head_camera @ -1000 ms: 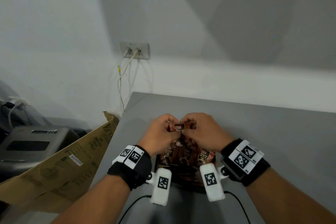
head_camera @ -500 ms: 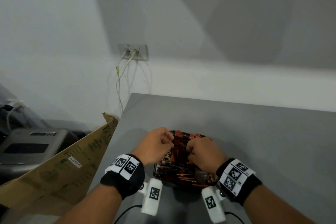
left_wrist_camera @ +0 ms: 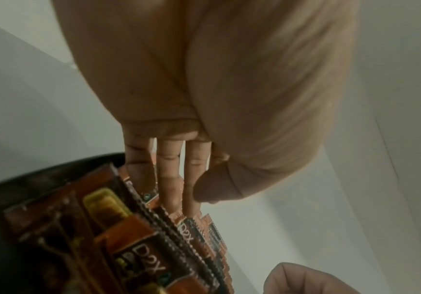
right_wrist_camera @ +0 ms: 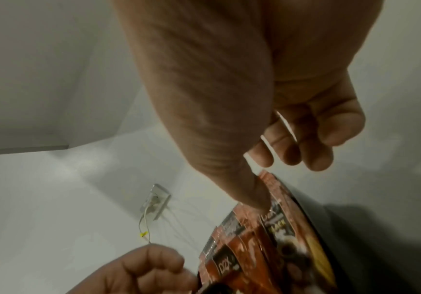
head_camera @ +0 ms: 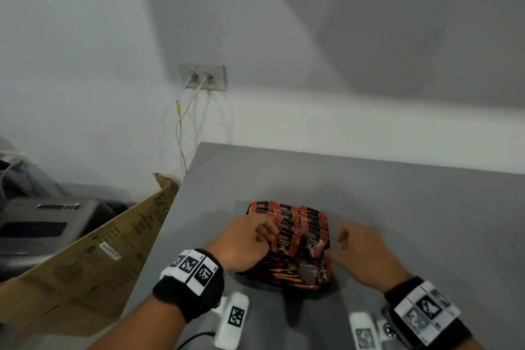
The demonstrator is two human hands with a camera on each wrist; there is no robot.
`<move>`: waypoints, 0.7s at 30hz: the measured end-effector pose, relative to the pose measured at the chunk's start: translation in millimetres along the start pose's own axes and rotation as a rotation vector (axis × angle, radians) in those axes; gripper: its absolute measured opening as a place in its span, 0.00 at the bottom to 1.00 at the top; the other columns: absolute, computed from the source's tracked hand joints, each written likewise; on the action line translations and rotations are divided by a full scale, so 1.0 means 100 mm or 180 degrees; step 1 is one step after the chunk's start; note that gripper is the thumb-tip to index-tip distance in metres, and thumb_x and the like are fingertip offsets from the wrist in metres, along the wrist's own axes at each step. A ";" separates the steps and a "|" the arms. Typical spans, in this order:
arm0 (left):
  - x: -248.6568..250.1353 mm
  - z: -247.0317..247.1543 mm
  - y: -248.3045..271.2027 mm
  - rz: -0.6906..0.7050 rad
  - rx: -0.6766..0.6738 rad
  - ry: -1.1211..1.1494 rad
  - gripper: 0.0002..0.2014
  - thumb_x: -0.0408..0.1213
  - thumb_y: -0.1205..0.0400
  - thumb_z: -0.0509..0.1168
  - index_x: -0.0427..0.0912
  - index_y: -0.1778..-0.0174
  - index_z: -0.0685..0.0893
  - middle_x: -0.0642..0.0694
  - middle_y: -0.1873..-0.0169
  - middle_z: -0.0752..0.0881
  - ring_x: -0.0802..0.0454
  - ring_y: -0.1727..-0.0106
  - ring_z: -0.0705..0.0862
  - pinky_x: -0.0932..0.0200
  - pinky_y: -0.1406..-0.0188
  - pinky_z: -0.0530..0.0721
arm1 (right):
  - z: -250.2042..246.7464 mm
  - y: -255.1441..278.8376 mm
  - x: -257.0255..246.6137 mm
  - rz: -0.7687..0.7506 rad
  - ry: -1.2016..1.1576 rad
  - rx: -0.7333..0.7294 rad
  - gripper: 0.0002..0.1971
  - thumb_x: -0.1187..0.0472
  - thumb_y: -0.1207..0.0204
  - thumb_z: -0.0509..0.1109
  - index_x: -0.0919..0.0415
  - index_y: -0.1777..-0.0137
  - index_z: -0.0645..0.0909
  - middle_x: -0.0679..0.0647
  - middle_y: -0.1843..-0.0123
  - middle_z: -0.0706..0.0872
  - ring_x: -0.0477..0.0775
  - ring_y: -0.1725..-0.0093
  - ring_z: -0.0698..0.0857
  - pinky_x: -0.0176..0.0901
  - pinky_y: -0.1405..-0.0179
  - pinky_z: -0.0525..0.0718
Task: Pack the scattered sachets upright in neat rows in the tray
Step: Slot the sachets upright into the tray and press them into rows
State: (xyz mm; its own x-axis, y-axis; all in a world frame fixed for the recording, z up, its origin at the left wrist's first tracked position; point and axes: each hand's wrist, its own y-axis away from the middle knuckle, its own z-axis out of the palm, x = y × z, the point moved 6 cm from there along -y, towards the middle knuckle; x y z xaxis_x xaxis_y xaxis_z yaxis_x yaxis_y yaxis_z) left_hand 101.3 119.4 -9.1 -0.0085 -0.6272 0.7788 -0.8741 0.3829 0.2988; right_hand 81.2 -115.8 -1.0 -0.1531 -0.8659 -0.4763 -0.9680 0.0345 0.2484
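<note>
- Black wrist bands with white square-code markers sit on both forearms at the near edge of the head view; a white marker block hangs under each wrist.
- Grey desk (head_camera: 397, 207) carries a dark tray (head_camera: 284, 286), which stands between the two hands.
- In the near part of the tray some orange sachets lie flat and jumbled; I cannot count them.
- Behind them the upright sachets (head_camera: 295, 224) stand in rows with the "D2X" print toward the person, and they reach to the far side of the tray.
- The left hand (head_camera: 244, 244) is at the left side of the rows. In the left wrist view its fingers (left_wrist_camera: 169, 169) are nearly straight, a little spread, and their tips lie against the tops of the sachets (left_wrist_camera: 192, 234); the thumb is bent near them. It grips nothing that I can see.
- The right hand (head_camera: 360, 250) is at the right side of the tray. In the right wrist view its thumb tip presses on the top edge of a front sachet (right_wrist_camera: 267, 228), and the fingers (right_wrist_camera: 312, 143) are loosely curled above, apart from the packets.
- Far from the person, a wall socket (head_camera: 203, 77) with two white cables is on the white wall.
- At the left of the desk a brown cardboard box (head_camera: 85, 258) leans, and beyond it a grey machine (head_camera: 42, 224).
</note>
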 end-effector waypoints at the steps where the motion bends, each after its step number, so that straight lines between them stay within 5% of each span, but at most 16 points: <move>1: 0.04 0.02 -0.02 0.0049 -0.0007 -0.0085 0.17 0.27 0.20 0.62 0.54 0.44 0.84 0.57 0.48 0.86 0.61 0.46 0.85 0.65 0.45 0.85 | 0.05 0.04 0.03 0.0077 -0.0052 -0.0071 0.15 0.51 0.29 0.80 0.50 0.58 0.74 0.47 0.61 0.83 0.44 0.64 0.80 0.36 0.69 0.72; 3: 0.12 0.04 -0.07 0.0166 0.0035 -0.0284 0.16 0.29 0.18 0.62 0.54 0.41 0.85 0.58 0.46 0.84 0.62 0.45 0.83 0.66 0.46 0.83 | 0.13 0.10 0.04 0.0146 -0.0146 -0.0141 0.13 0.54 0.26 0.78 0.51 0.56 0.74 0.47 0.62 0.83 0.43 0.66 0.80 0.33 0.71 0.70; 8: 0.30 0.09 -0.23 0.0530 0.0136 -0.1032 0.15 0.32 0.19 0.61 0.53 0.44 0.88 0.56 0.38 0.81 0.56 0.34 0.76 0.55 0.26 0.75 | 0.12 0.13 -0.03 0.0192 -0.0185 0.0070 0.08 0.61 0.25 0.75 0.53 0.59 0.76 0.47 0.64 0.82 0.41 0.68 0.78 0.31 0.74 0.72; 13: 0.30 0.18 -0.25 0.0418 -0.0090 -0.1358 0.17 0.31 0.15 0.57 0.45 0.42 0.91 0.51 0.35 0.86 0.56 0.35 0.82 0.63 0.34 0.77 | 0.08 0.18 -0.14 0.0104 -0.0355 0.0187 0.17 0.68 0.26 0.74 0.49 0.68 0.73 0.45 0.69 0.80 0.38 0.72 0.78 0.25 0.71 0.76; 21: 0.29 0.21 -0.23 0.0386 -0.0210 -0.1406 0.18 0.31 0.13 0.55 0.43 0.37 0.89 0.48 0.33 0.86 0.53 0.33 0.83 0.61 0.31 0.77 | 0.13 0.18 -0.11 0.0262 -0.0353 0.0245 0.15 0.62 0.24 0.75 0.51 0.66 0.71 0.45 0.67 0.80 0.39 0.71 0.77 0.27 0.73 0.75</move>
State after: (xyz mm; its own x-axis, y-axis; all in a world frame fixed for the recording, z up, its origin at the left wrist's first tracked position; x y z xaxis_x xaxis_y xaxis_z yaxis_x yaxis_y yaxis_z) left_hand 111.3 78.4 -4.7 -0.3274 -0.7987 0.5050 -0.8214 0.5047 0.2657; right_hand 63.4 -98.9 -2.4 -0.2495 -0.7983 -0.5482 -0.9630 0.1450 0.2272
